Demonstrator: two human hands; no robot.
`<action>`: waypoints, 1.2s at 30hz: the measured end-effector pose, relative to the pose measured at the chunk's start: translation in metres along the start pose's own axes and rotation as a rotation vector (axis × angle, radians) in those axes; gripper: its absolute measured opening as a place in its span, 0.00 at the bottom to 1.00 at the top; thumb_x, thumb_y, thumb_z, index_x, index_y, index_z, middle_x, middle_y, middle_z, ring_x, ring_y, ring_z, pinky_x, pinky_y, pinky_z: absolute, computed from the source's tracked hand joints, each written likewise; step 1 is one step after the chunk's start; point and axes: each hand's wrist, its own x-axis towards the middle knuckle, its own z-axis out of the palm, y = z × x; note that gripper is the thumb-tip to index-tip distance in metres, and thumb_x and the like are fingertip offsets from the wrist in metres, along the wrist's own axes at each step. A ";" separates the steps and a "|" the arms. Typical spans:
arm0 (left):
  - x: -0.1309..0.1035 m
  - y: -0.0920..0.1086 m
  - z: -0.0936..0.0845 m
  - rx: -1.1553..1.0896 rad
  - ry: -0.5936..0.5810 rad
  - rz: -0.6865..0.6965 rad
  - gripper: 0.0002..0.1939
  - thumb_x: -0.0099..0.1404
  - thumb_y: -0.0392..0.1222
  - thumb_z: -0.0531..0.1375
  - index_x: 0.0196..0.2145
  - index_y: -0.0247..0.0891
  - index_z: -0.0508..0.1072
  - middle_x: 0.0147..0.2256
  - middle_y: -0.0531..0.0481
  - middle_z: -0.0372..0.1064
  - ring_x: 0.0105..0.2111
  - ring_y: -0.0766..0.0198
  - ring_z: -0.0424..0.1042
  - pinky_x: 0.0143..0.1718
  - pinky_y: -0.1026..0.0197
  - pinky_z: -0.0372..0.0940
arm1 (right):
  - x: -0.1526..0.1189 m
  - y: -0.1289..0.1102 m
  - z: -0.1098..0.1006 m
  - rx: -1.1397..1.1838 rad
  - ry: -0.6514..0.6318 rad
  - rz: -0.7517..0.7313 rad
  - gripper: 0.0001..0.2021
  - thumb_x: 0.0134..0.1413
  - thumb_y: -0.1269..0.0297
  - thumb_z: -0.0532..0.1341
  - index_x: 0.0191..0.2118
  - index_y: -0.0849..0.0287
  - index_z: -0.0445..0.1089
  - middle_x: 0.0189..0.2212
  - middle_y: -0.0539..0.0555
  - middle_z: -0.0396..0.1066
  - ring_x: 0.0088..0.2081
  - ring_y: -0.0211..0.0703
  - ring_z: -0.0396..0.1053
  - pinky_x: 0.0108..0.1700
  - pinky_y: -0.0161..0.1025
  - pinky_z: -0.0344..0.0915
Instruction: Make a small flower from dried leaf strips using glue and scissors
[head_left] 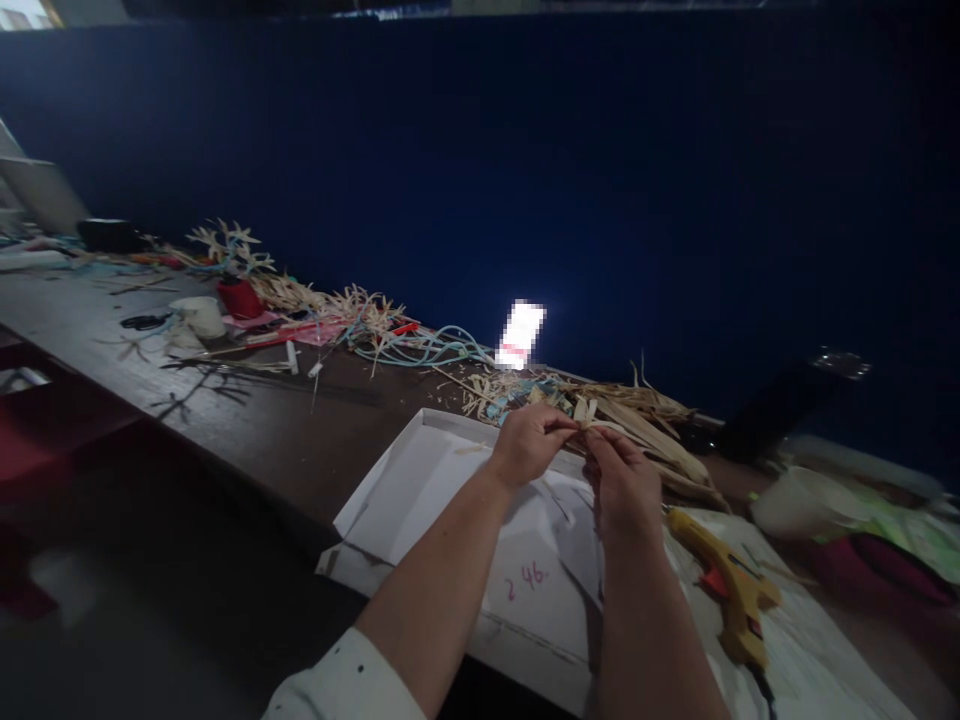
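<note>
My left hand (531, 442) and my right hand (624, 480) meet over the far right part of a shallow white cardboard box (409, 485). Fingertips of both are pinched together on a small pale strip (585, 410) that looks like dried leaf or husk; its lower part is hidden by the fingers. Below my hands, thin pale pieces (555, 500) lie in the box, and its bottom bears handwritten pink figures. Just behind my right hand rests a bundle of long dried husk strips (667, 445). A yellow glue gun (739, 590) lies on its side right of my right forearm.
A lit phone (521, 335) leans by the dark blue partition (600, 180). Light-blue cords (427, 345) and star-shaped husk pieces (367, 310) are heaped along the back. Further left are a red pot (240, 298) and a whitish cup (199, 317). A translucent tub (806, 500) stands at right.
</note>
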 end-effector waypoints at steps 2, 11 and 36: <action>0.000 0.000 -0.001 0.007 -0.019 -0.010 0.05 0.56 0.37 0.62 0.32 0.40 0.78 0.31 0.51 0.75 0.33 0.66 0.72 0.37 0.65 0.64 | 0.000 0.000 0.000 -0.005 0.011 0.017 0.12 0.36 0.60 0.70 0.30 0.59 0.73 0.15 0.43 0.59 0.17 0.28 0.50 0.18 0.29 0.46; 0.001 0.002 -0.005 0.022 -0.032 -0.047 0.05 0.56 0.37 0.61 0.31 0.39 0.77 0.31 0.51 0.75 0.33 0.65 0.71 0.36 0.66 0.64 | 0.000 0.002 0.000 -0.059 -0.003 -0.019 0.17 0.36 0.59 0.69 0.35 0.61 0.74 0.18 0.46 0.63 0.18 0.29 0.51 0.18 0.29 0.48; 0.002 0.011 -0.008 -0.552 0.039 -0.359 0.18 0.55 0.54 0.60 0.29 0.33 0.72 0.23 0.54 0.65 0.20 0.74 0.59 0.19 0.70 0.56 | -0.002 0.000 0.004 -0.175 0.094 -0.159 0.12 0.38 0.61 0.68 0.31 0.59 0.70 0.19 0.46 0.67 0.18 0.32 0.60 0.18 0.30 0.53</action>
